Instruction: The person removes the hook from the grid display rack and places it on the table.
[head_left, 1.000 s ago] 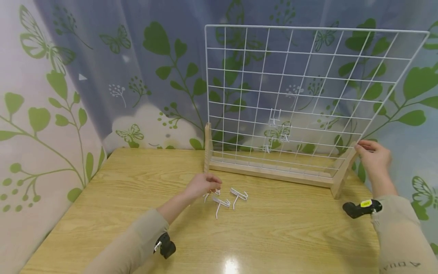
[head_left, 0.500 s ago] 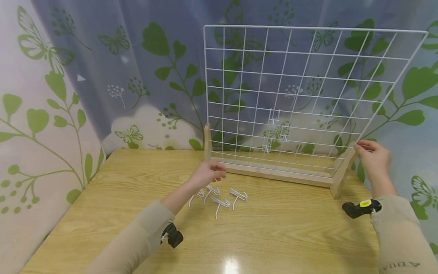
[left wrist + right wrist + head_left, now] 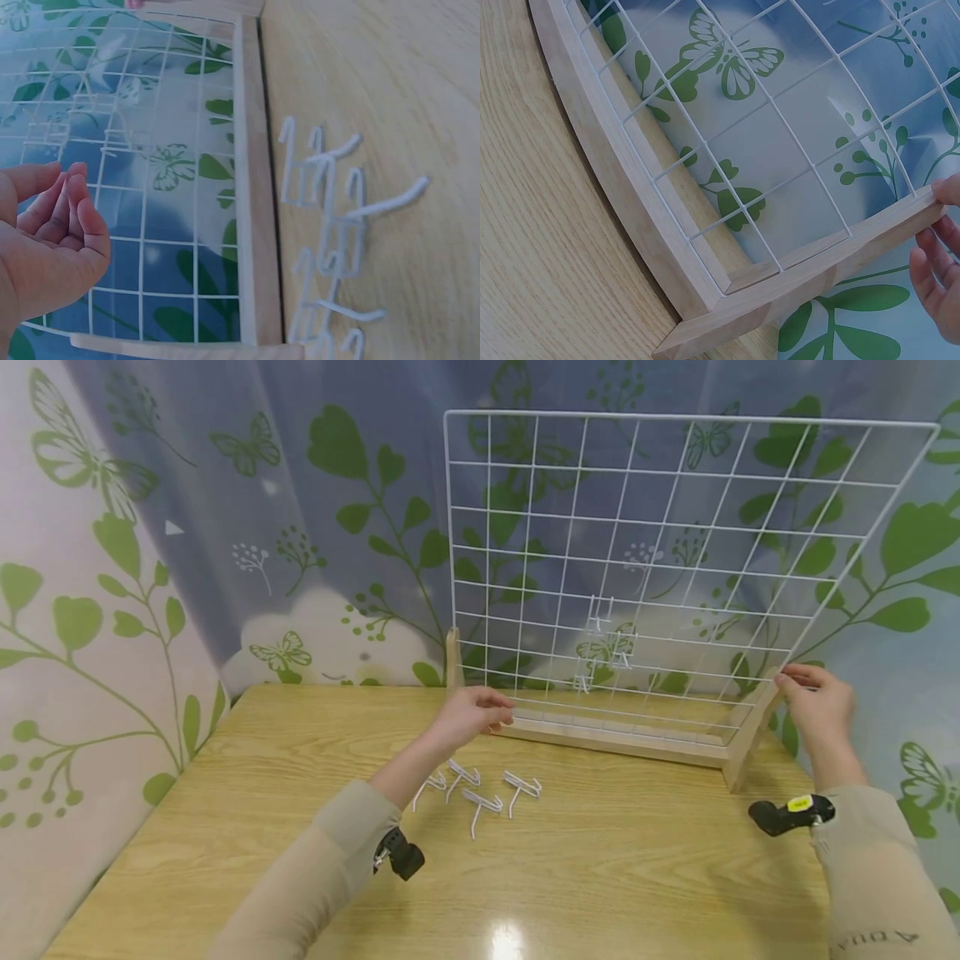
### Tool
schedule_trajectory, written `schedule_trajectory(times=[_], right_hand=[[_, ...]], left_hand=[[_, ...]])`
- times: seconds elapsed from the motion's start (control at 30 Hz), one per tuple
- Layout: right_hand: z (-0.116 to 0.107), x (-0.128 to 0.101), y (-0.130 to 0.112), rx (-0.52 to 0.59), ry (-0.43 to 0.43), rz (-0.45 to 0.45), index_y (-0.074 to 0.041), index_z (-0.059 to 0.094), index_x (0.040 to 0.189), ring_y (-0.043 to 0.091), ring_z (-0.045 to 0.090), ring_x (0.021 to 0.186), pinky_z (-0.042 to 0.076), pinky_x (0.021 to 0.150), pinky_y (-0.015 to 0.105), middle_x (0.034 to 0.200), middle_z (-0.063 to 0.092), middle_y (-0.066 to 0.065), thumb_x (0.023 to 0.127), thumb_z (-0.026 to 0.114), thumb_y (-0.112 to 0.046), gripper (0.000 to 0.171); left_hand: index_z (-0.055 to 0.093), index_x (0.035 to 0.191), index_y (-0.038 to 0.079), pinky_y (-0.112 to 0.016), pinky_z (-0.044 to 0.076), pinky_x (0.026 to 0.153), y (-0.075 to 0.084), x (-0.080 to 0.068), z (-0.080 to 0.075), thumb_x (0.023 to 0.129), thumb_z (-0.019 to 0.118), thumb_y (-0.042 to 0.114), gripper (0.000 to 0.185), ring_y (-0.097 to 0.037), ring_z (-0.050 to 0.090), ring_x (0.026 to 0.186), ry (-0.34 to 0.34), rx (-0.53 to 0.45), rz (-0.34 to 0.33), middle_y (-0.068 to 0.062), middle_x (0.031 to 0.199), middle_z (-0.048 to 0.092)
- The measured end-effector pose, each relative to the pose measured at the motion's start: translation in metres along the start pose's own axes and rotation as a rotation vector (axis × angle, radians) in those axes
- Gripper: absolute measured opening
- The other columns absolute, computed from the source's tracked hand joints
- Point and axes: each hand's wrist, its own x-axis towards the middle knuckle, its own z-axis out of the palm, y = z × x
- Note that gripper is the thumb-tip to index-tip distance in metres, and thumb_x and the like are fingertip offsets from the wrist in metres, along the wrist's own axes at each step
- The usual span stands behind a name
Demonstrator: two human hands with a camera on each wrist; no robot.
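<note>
My left hand hovers in front of the lower left of a white wire grid rack, its fingers loosely curled. In the left wrist view nothing shows between thumb and fingers. With thumb and fingers, my right hand grips the top of the rack's wooden side support. On the table below my left hand lie several white wire hooks, loose and close together. Three more hooks hang on the grid near its lower middle, among them an upper hook and a lower hook.
The rack's wooden base bar runs along the back of the wooden table. Behind it hangs a curtain printed with leaves and butterflies. Each forearm wears a black wrist camera, such as the left one.
My left hand has moved up and right, away from the loose hooks and toward the rack, uncovering hooks beneath it. The right hand keeps its grip on the side support.
</note>
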Motion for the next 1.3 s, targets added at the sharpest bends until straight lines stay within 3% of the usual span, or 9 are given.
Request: schedule_trajectory(times=[0.23,0.47,0.63,0.83,1.07,1.3], right_hand=[[-0.001,-0.001,0.000,0.024,0.005,-0.006,-0.034,0.053,0.087,-0.008,0.047,0.068,0.040,0.056,0.008,0.077,0.046,-0.024,0.092,0.055,-0.026,0.010],[0.000,-0.002,-0.001,0.044,0.010,0.000,-0.035,0.053,0.086,-0.005,0.047,0.069,0.040,0.056,0.007,0.077,0.046,-0.023,0.092,0.056,-0.025,0.011],[-0.001,-0.001,-0.001,0.030,0.010,-0.004,-0.035,0.053,0.087,-0.005,0.046,0.069,0.039,0.056,0.008,0.078,0.046,-0.023,0.092,0.056,-0.026,0.010],[-0.001,-0.001,0.000,0.021,0.009,-0.010,-0.036,0.052,0.087,-0.007,0.045,0.070,0.039,0.057,0.009,0.078,0.046,-0.024,0.092,0.055,-0.026,0.011],[-0.001,-0.001,0.000,0.032,0.008,-0.010,-0.035,0.052,0.086,-0.005,0.046,0.070,0.040,0.056,0.008,0.078,0.046,-0.023,0.092,0.056,-0.026,0.012],[-0.001,-0.001,-0.001,0.028,-0.001,-0.002,-0.034,0.052,0.087,-0.008,0.047,0.068,0.041,0.055,0.008,0.078,0.046,-0.023,0.092,0.056,-0.025,0.011]], left_hand=[[0.063,0.108,-0.001,-0.027,0.049,0.069,0.018,0.010,0.004,0.089,0.060,0.009,0.022,-0.015,0.058,0.073,-0.002,0.000,0.026,-0.013,0.093,0.068],[0.063,0.109,0.002,-0.033,0.050,0.074,0.032,0.021,0.009,0.090,0.060,0.013,0.022,-0.023,0.059,0.082,-0.013,0.014,0.041,-0.014,0.098,0.067],[0.063,0.112,0.002,-0.028,0.049,0.072,0.040,0.027,0.012,0.091,0.060,0.015,0.025,-0.024,0.059,0.084,-0.007,0.021,0.067,-0.014,0.098,0.066],[0.062,0.111,-0.001,-0.027,0.051,0.074,0.048,0.036,0.016,0.090,0.060,0.012,0.025,-0.019,0.061,0.083,0.017,-0.021,0.088,-0.015,0.098,0.066],[0.063,0.111,0.001,-0.030,0.050,0.073,0.060,0.049,0.018,0.090,0.061,0.015,0.025,-0.030,0.060,0.089,0.067,-0.004,0.112,-0.009,0.094,0.066],[0.064,0.109,0.004,-0.024,0.049,0.070,0.067,0.063,0.022,0.090,0.061,0.016,0.023,-0.018,0.060,0.080,0.100,-0.010,0.106,-0.008,0.094,0.065]])
